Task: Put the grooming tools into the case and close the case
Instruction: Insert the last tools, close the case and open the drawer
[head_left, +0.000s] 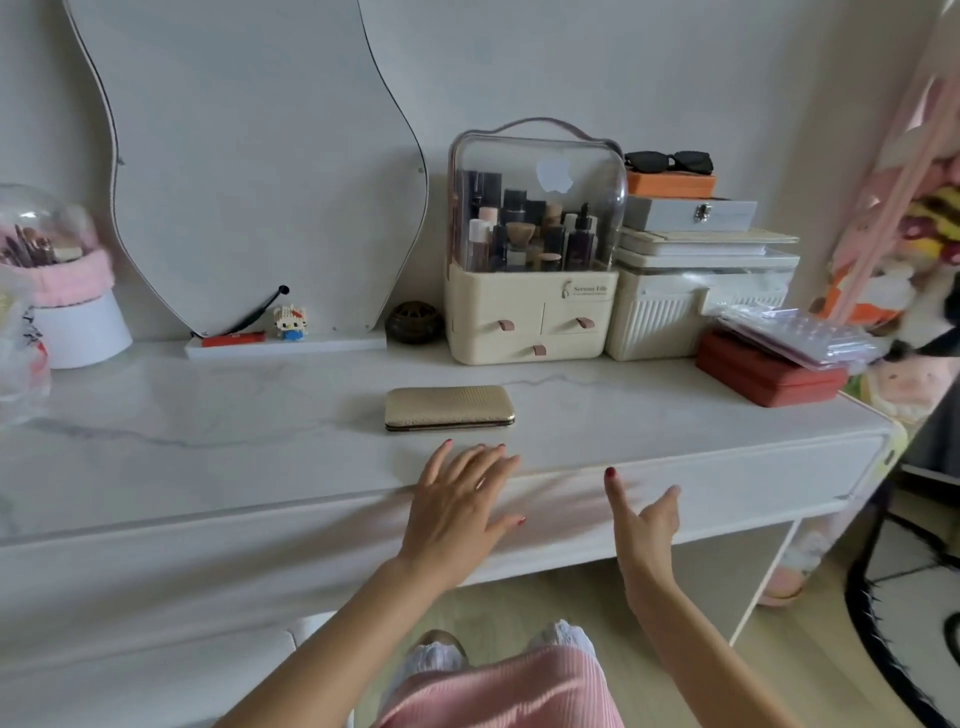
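A flat gold textured case (449, 407) lies shut on the white marble dressing table (208, 436), near its front edge. No grooming tools show outside it. My left hand (460, 499) hovers palm down, fingers spread, just in front of the case, without touching it. My right hand (644, 512) is held edge-on to the right, over the table's front edge, fingers apart and holding nothing.
Behind the case stand a cream cosmetics organiser with a clear lid (532, 244), stacked boxes with sunglasses (696, 249), a red box (769, 371) under plastic packets, a dark round pot (414, 322) and a wavy mirror (260, 156). A domed brush holder (57, 275) is far left.
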